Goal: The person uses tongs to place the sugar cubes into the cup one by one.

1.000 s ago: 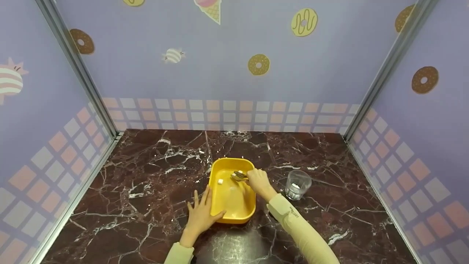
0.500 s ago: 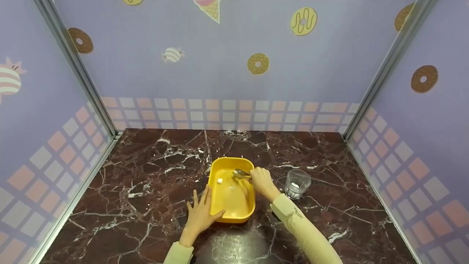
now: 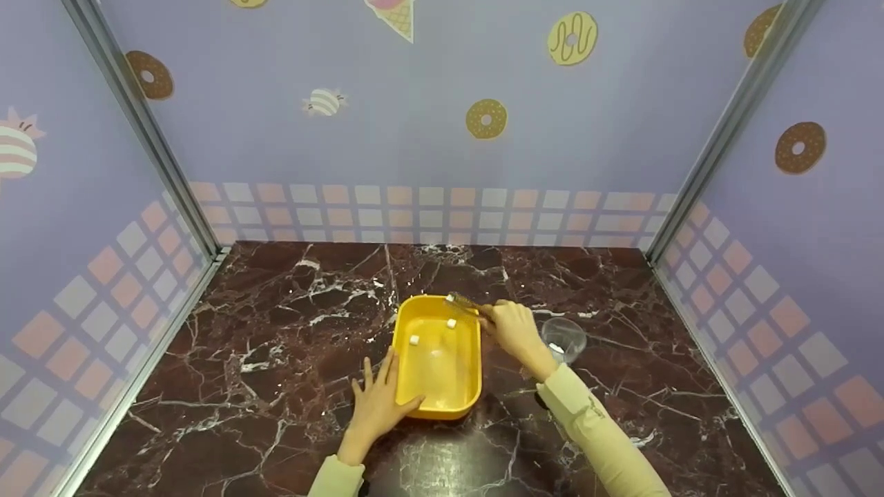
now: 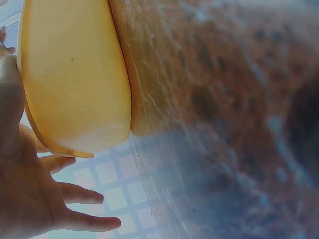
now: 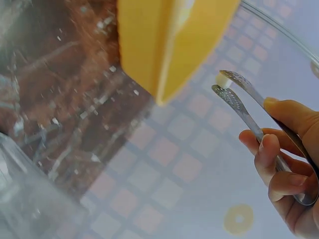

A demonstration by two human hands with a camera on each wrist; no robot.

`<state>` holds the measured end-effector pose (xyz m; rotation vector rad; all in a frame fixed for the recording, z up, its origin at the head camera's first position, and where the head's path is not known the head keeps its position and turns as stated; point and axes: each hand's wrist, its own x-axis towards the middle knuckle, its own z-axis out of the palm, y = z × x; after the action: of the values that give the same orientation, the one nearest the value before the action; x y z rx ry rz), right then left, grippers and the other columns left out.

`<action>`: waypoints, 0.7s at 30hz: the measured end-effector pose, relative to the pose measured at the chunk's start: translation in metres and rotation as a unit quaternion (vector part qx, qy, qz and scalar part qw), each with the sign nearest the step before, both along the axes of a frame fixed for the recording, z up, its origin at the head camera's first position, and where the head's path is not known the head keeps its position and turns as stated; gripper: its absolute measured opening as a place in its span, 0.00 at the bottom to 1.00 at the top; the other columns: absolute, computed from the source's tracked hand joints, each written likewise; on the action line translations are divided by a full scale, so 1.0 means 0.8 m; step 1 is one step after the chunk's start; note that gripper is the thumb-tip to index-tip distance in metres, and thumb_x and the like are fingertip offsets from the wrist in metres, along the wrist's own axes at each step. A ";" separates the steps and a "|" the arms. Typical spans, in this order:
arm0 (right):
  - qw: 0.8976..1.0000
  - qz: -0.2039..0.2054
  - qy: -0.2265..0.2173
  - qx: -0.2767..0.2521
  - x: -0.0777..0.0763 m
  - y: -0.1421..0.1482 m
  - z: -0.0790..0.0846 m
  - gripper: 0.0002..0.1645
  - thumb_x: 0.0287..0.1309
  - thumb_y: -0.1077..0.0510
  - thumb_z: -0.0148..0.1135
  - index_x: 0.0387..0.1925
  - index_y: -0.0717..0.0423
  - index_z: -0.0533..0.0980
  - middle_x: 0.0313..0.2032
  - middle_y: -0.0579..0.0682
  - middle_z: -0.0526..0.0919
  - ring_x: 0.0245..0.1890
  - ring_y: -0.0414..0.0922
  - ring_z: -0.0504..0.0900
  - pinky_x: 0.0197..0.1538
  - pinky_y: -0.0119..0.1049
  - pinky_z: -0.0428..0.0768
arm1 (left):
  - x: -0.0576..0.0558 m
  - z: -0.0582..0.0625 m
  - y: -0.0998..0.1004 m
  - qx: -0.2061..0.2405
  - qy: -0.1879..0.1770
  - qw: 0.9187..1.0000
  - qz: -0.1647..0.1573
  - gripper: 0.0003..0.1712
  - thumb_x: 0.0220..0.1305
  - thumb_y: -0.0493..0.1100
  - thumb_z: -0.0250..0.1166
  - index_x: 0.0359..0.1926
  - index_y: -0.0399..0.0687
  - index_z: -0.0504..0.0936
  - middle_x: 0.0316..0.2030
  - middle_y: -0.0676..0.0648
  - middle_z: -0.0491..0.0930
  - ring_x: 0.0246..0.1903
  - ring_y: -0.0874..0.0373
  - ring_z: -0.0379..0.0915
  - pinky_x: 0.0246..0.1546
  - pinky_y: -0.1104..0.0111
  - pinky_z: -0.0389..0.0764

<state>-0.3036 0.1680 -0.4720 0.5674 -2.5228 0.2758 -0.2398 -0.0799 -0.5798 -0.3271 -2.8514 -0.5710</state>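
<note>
My right hand (image 3: 516, 333) grips metal tongs (image 3: 464, 302) with perforated tips, raised over the far right rim of a yellow tub (image 3: 442, 395). A small white cube (image 5: 223, 79) is pinched between the tong tips, as the right wrist view shows. Two similar pieces lie on the tub's floor: one white cube (image 3: 414, 339) to the left, another white cube (image 3: 451, 323) toward the back. At the tub's near left corner my left hand (image 3: 378, 404) rests against the rim with fingers spread; the left wrist view shows them (image 4: 82, 193) straight along the outer wall.
A clear glass (image 3: 568, 336) with white pieces inside stands right of the tub, partly behind my right wrist. Dark red marble tabletop (image 3: 276, 386) lies under everything. Patterned purple panels (image 3: 387, 152) close off the back and both sides.
My right hand has lifted the tongs out of the tub, upward and to the right, with a white cube in the tips. The left hand stays in place at the rim.
</note>
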 end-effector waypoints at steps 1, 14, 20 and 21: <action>1.000 -0.001 0.009 -0.004 0.003 0.004 0.005 0.07 0.42 0.55 0.67 0.21 0.55 0.79 0.14 0.51 0.74 0.14 0.52 0.74 0.16 0.44 0.69 | 0.000 0.000 0.000 0.001 0.000 1.000 0.000 0.54 0.47 0.70 0.56 0.67 0.41 0.53 0.67 0.43 0.54 0.62 0.28 0.46 0.50 0.31 0.55; 0.995 -0.051 0.072 -0.050 0.048 0.089 0.046 0.12 0.42 0.55 0.67 0.31 0.56 0.82 0.17 0.51 0.77 0.14 0.53 0.75 0.16 0.46 0.70 | 0.000 0.002 0.000 0.006 -0.005 1.000 0.000 0.54 0.48 0.69 0.58 0.67 0.42 0.53 0.67 0.43 0.53 0.62 0.28 0.45 0.50 0.31 0.55; 0.990 -0.084 0.091 -0.063 0.066 0.137 0.035 0.12 0.42 0.56 0.68 0.32 0.57 0.83 0.19 0.52 0.79 0.15 0.53 0.75 0.18 0.47 0.71 | 0.000 0.002 0.000 0.009 -0.011 1.000 -0.004 0.54 0.48 0.69 0.57 0.67 0.42 0.53 0.67 0.43 0.53 0.62 0.28 0.44 0.50 0.31 0.54; 0.990 -0.088 0.090 -0.064 0.069 0.143 0.031 0.12 0.42 0.56 0.68 0.32 0.58 0.83 0.19 0.52 0.79 0.15 0.53 0.76 0.18 0.47 0.71 | 0.000 0.002 0.000 0.008 -0.011 1.000 -0.003 0.54 0.48 0.69 0.57 0.67 0.42 0.53 0.67 0.43 0.53 0.62 0.28 0.44 0.50 0.31 0.54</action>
<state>-0.2483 0.2827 -0.4472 0.3017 -2.3418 0.3028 -0.2399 -0.0797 -0.5784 -0.3290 -2.8656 -0.6017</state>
